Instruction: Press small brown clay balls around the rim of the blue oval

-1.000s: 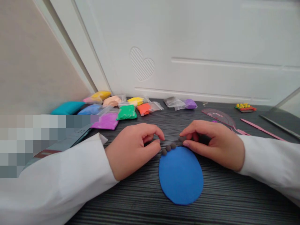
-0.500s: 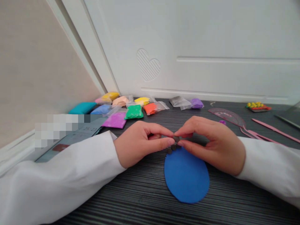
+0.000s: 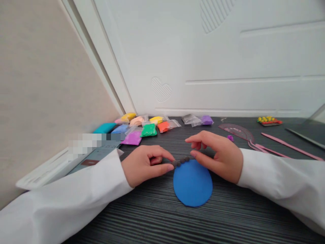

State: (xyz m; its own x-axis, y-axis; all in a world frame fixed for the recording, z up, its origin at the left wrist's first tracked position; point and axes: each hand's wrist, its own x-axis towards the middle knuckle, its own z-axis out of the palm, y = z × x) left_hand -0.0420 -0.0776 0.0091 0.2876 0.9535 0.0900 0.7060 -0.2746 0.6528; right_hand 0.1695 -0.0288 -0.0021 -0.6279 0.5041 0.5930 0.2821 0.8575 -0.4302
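Observation:
A flat blue clay disc [image 3: 192, 183] lies on the dark striped table [image 3: 228, 217]. A short row of small grey clay balls [image 3: 182, 160] sits along its upper left edge. My left hand [image 3: 143, 165] rests on the table left of the disc, thumb and forefinger pinched together at the leftmost grey ball [image 3: 175, 163]. My right hand [image 3: 218, 154] hovers just right of the row, forefinger stretched out and thumb below it, with a gap between them and nothing visible in it. Both arms wear white sleeves.
Several small bags of coloured clay [image 3: 148, 129] lie at the back left by a white door [image 3: 215, 67]. A pink protractor [image 3: 237, 130], pink modelling tools [image 3: 286, 145], a purple bit [image 3: 230, 138] and a small yellow-and-red clay piece [image 3: 269, 120] lie at right. A booklet [image 3: 99, 154] lies at left.
My hands met over the row with a grey ball pinched between them, then parted. The left hand now pinches at the row's left end; the right hand has drawn back. The view has tilted up.

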